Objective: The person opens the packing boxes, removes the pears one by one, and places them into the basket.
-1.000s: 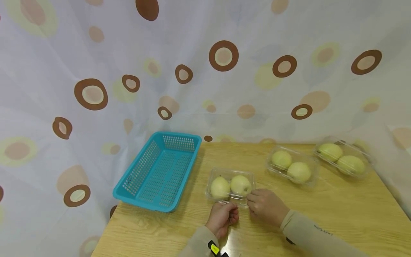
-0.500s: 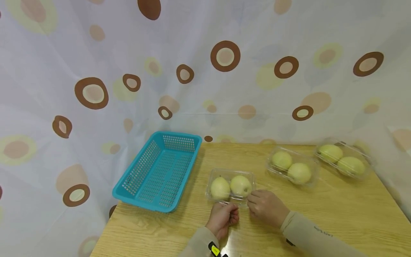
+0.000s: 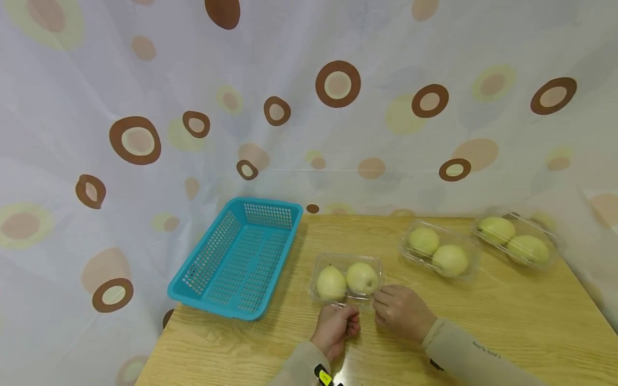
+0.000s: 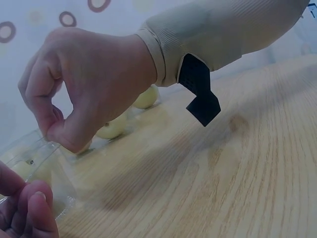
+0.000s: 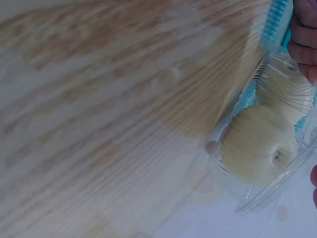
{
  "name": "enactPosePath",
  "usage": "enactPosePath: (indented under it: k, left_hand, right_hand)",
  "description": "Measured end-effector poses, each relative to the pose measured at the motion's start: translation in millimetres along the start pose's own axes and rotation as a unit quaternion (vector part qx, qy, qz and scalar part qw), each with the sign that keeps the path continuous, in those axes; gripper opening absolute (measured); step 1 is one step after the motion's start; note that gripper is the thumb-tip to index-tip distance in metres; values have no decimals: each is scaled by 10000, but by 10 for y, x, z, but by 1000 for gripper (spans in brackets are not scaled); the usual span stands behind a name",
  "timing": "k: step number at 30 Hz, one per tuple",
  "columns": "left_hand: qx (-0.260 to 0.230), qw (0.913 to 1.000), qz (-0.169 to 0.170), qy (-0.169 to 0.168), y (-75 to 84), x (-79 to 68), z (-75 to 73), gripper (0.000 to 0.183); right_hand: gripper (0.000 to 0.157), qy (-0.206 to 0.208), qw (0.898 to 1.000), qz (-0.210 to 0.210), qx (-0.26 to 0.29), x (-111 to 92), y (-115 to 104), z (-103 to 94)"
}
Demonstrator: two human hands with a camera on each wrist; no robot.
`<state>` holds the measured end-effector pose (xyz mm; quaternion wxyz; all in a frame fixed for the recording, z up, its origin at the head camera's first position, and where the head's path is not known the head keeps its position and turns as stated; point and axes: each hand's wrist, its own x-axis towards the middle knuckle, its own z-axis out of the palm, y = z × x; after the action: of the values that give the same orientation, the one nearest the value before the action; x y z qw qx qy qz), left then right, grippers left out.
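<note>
A clear plastic clamshell container (image 3: 346, 257) with two pale yellow-green pears (image 3: 330, 284) inside lies on the wooden table in front of me. At its front edge, my left hand (image 3: 333, 328) has its fingers curled and its thumb against the rim. My right hand (image 3: 403, 314) pinches the front right corner between thumb and index finger. The left wrist view shows the right hand (image 4: 94, 74) holding the clear edge, with the left hand's fingers (image 4: 32, 208) beside it. In the right wrist view, the container's near pear (image 5: 257, 144) shows through the plastic.
A blue perforated basket (image 3: 217, 308) stands to the left, with nothing in it. Two more clear containers, each with two pears, lie at the back right: one nearer the middle (image 3: 465, 236), another near the table's far corner (image 3: 545, 236). A patterned curtain (image 3: 309, 123) hangs behind the table.
</note>
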<state>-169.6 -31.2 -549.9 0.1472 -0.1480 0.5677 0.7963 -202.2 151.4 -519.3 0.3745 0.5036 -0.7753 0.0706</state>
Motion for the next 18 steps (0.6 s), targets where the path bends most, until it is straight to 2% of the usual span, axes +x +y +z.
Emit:
enactPosePath:
  k: [12,18]
  left_hand:
    - [85,9999,-14,-71,-26,7,64,12]
    - [88,9999,53,100,-35,-6,51,12]
  right_hand:
    - [48,99,9998,125,-138,-82,-15,-46]
    - [47,-56,9997,169,-141,-95,-31,-18]
